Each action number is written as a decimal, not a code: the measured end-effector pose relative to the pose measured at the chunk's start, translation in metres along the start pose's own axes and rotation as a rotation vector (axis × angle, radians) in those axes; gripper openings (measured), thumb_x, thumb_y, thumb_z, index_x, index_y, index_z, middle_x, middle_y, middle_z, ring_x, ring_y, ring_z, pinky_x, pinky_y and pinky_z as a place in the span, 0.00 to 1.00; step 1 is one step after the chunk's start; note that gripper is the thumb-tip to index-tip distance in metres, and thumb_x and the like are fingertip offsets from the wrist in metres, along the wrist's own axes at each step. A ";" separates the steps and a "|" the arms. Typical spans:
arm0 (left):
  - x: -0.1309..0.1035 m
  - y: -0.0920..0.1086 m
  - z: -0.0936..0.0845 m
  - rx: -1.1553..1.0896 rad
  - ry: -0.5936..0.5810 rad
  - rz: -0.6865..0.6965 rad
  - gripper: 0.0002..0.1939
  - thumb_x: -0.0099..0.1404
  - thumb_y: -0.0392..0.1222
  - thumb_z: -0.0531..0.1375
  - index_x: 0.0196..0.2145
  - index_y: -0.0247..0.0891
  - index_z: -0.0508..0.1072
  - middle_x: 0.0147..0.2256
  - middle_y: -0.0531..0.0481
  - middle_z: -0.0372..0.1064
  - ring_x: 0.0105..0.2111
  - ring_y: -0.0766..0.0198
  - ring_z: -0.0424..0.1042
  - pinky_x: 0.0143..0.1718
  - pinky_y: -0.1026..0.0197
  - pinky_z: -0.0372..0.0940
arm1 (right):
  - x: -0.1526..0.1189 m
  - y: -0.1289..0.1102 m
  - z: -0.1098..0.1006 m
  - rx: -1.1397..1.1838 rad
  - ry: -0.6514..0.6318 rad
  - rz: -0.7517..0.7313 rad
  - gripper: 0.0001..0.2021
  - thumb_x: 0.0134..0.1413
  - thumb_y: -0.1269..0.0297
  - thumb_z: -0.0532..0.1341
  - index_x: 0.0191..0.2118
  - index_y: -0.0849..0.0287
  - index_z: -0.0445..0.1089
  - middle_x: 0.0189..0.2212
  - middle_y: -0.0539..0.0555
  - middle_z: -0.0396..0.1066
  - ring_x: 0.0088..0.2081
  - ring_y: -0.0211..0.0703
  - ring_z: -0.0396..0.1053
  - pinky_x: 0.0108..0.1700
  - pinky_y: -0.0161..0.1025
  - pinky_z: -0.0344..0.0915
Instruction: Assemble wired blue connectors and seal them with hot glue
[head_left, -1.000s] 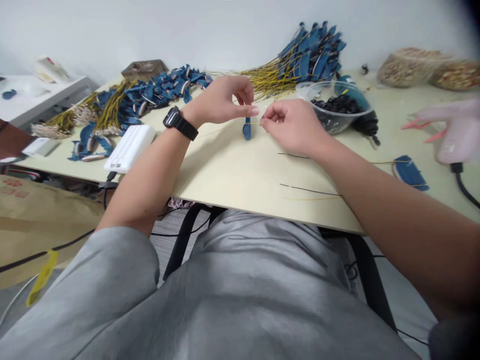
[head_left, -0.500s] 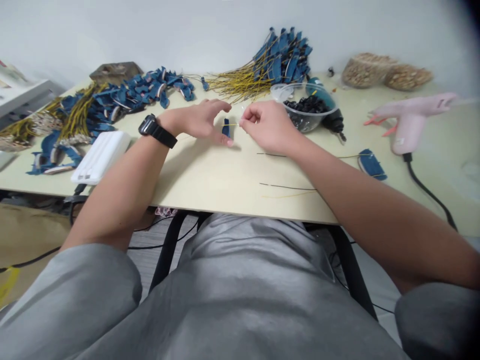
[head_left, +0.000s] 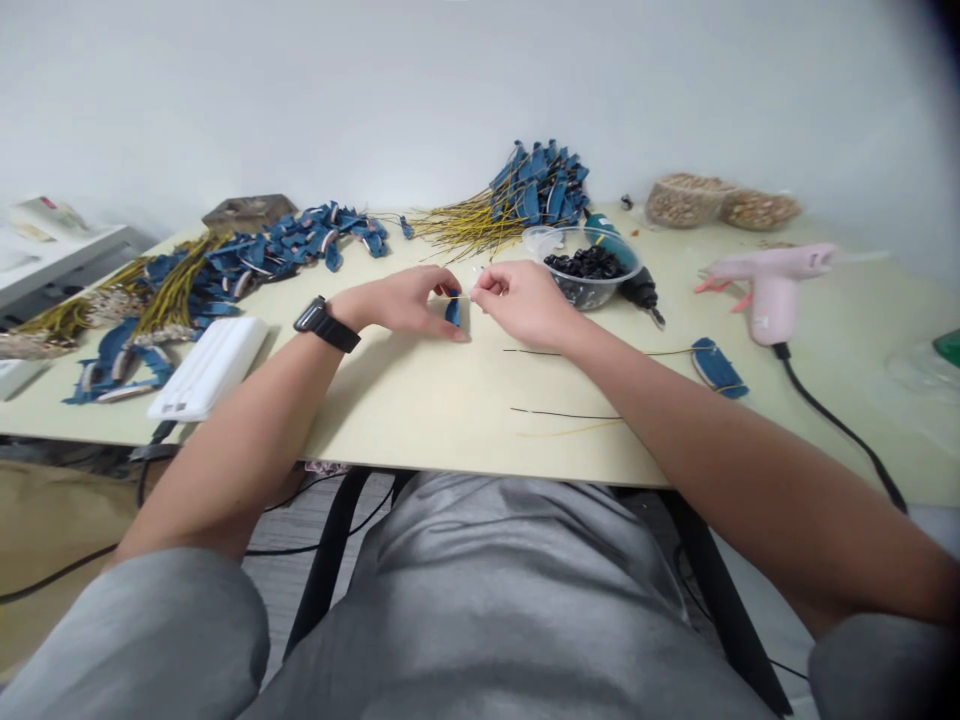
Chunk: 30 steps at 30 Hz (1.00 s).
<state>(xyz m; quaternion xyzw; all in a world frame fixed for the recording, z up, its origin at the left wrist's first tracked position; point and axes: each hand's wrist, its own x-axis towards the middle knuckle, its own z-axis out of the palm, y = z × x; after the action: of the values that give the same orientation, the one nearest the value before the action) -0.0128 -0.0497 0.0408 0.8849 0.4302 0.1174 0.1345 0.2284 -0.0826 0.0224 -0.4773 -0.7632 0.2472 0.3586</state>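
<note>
A small blue fabric piece [head_left: 453, 311] with a thin yellow cord [head_left: 459, 296] across its upper part lies on the table between my hands. My left hand [head_left: 411, 303], wearing a black watch, is at its left side. The thumb and forefinger are spread around the piece; whether they touch it I cannot tell. On the other side my right hand [head_left: 521, 302] pinches the cord's right end between thumb and fingertips. A second blue fabric piece [head_left: 718, 368] with cord around it rests beyond my right forearm. Dark and yellow strands [head_left: 566, 413] run partly under that forearm.
At the back are blue pieces on yellow cords [head_left: 536, 190], a clear tub of black bits [head_left: 589, 265], a power drill [head_left: 637, 285] and bags of beige bits [head_left: 686, 200]. A pink glue gun [head_left: 776, 285] sits right, a white power bank [head_left: 210, 368] left.
My view has tilted up, so the table appears lower. My left forefinger has come in closer to the blue piece and cord. The right hand still pinches the cord.
</note>
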 end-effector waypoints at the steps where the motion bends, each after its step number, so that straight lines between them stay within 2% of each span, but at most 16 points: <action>1: 0.000 0.003 0.000 -0.033 0.008 0.025 0.44 0.53 0.78 0.76 0.55 0.44 0.83 0.56 0.38 0.84 0.52 0.40 0.82 0.55 0.46 0.77 | 0.000 -0.001 -0.001 0.011 0.005 0.006 0.09 0.69 0.70 0.69 0.34 0.56 0.77 0.34 0.52 0.80 0.37 0.45 0.70 0.45 0.45 0.64; 5: -0.002 0.009 0.004 -0.131 0.100 0.103 0.43 0.55 0.69 0.79 0.62 0.46 0.80 0.59 0.38 0.84 0.58 0.39 0.83 0.60 0.44 0.76 | 0.002 -0.001 -0.005 0.031 0.057 0.009 0.10 0.69 0.74 0.68 0.34 0.56 0.76 0.33 0.51 0.78 0.36 0.44 0.69 0.46 0.45 0.63; 10: -0.001 0.015 0.009 -0.164 0.200 0.161 0.42 0.53 0.63 0.82 0.63 0.51 0.78 0.56 0.42 0.85 0.56 0.39 0.85 0.57 0.41 0.78 | 0.006 0.002 -0.008 0.071 0.118 0.008 0.13 0.72 0.72 0.68 0.33 0.55 0.74 0.32 0.51 0.76 0.36 0.46 0.69 0.45 0.45 0.63; 15: -0.001 0.021 0.010 -0.134 0.247 0.197 0.41 0.55 0.57 0.80 0.64 0.47 0.77 0.57 0.42 0.84 0.57 0.41 0.84 0.59 0.42 0.78 | 0.005 0.000 -0.010 0.073 0.144 -0.011 0.14 0.72 0.73 0.67 0.32 0.54 0.73 0.33 0.52 0.77 0.37 0.47 0.71 0.46 0.45 0.64; 22: 0.001 0.021 0.012 -0.129 0.296 0.243 0.41 0.57 0.57 0.79 0.64 0.46 0.76 0.61 0.40 0.81 0.54 0.44 0.83 0.57 0.43 0.78 | 0.007 0.005 -0.011 0.137 0.125 -0.042 0.11 0.72 0.70 0.66 0.34 0.54 0.74 0.36 0.53 0.79 0.40 0.47 0.73 0.49 0.45 0.68; 30: 0.001 0.026 0.014 -0.074 0.294 0.262 0.41 0.58 0.58 0.79 0.65 0.46 0.75 0.63 0.38 0.81 0.55 0.43 0.83 0.58 0.41 0.77 | 0.006 0.002 -0.020 0.114 0.087 -0.034 0.10 0.70 0.71 0.67 0.34 0.54 0.75 0.36 0.52 0.78 0.40 0.46 0.71 0.48 0.45 0.66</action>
<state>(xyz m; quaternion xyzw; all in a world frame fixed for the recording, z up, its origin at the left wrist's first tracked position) 0.0112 -0.0664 0.0367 0.9011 0.3218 0.2776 0.0864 0.2435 -0.0758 0.0349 -0.4535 -0.7395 0.2631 0.4223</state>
